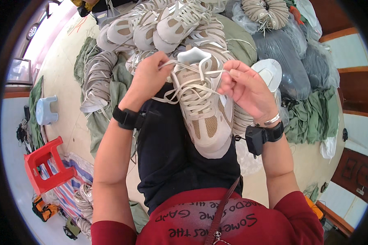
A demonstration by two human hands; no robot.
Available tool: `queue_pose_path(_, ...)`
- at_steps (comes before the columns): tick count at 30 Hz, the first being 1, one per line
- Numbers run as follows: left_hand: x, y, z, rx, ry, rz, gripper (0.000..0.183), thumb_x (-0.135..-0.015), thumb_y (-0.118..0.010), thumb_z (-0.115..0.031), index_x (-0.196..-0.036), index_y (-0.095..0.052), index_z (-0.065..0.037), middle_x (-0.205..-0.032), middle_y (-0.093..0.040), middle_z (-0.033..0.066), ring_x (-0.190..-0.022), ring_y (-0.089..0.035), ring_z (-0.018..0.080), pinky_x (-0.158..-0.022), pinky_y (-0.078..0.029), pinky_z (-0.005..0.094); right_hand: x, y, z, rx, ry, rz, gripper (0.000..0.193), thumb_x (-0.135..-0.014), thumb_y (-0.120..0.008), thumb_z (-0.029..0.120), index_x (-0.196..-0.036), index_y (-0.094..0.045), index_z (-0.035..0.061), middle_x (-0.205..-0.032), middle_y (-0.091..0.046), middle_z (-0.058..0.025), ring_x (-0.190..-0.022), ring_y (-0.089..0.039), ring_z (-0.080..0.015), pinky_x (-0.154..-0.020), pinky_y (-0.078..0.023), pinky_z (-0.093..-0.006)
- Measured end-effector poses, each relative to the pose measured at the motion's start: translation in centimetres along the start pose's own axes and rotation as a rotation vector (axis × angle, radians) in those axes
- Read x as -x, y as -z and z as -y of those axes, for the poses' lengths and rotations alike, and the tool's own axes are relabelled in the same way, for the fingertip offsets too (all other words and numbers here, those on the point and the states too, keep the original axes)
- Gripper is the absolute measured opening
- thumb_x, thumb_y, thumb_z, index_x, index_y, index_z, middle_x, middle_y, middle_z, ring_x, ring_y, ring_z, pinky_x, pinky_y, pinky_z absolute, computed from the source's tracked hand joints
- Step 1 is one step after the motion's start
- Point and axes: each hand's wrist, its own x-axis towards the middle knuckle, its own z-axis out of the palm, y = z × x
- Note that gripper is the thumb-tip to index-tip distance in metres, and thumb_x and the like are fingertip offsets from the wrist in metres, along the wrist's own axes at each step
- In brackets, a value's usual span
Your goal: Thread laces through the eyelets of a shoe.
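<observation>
A beige and white sneaker (210,139) rests on my dark-trousered thighs, its toe toward me and its heel opening away. Cream shoelaces (195,98) criss-cross its tongue, and loose loops hang over the upper. On the left side, my left hand (150,77) is closed with a lace end pinched between thumb and fingers. Across the shoe, my right hand (249,85) pinches another stretch of lace between thumb and forefinger, its other fingers curled. Both strands run taut over the top of the tongue.
A pile of similar sneakers (167,30) lies just beyond my knees, with a nested row of shoes (99,77) at left. Dark plastic-wrapped bundles (284,61) and green cloth (315,118) lie at right. A red stool (49,165) and a pale blue stool (47,110) stand left.
</observation>
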Motion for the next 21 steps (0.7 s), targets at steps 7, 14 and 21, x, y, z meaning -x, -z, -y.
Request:
queue_pose_path(7,0.3,1.6,8.5,0.079,0.355,-0.182,0.017,-0.089,-0.067,-0.017,-0.087,-0.063,-0.001,-0.073,-0.054,-0.0041,-0.067,-0.045,0.006,-0.06,-0.038,0.0248,-0.7,-1.6,-2.4,-0.059,-0.001,0.04,0.029,-0.097,-0.057,0.012,-0.123,-0.055,-0.0002,-0.119,-0.061,-0.013,-0.114,-0.06,-0.0227,-0.101,-0.047,-0.0355)
queue_pose_path(14,1.6,2.2,8.3,0.284,0.355,-0.164,0.018,-0.088,-0.067,-0.017,-0.085,-0.063,0.0,-0.071,-0.053,-0.0041,-0.063,-0.043,0.0058,-0.056,-0.035,0.0256,-0.7,0.1,-2.8,-0.086,-0.039,-0.002,0.018,-0.096,-0.057,0.009,-0.111,-0.059,0.0001,-0.103,-0.065,-0.0091,-0.086,-0.062,-0.0116,-0.084,-0.052,-0.0271)
queue_pose_path(21,3.8,4.1,6.3,0.603,0.545,-0.039,0.015,-0.095,-0.062,-0.022,-0.094,-0.062,-0.006,-0.07,-0.048,-0.0064,-0.053,-0.036,0.0009,-0.044,-0.026,0.0203,-0.6,-1.2,-2.6,-0.008,-0.027,-0.114,0.013,-0.096,-0.056,0.008,-0.107,-0.06,0.0007,-0.099,-0.065,-0.0077,-0.076,-0.058,-0.008,-0.076,-0.05,-0.0239)
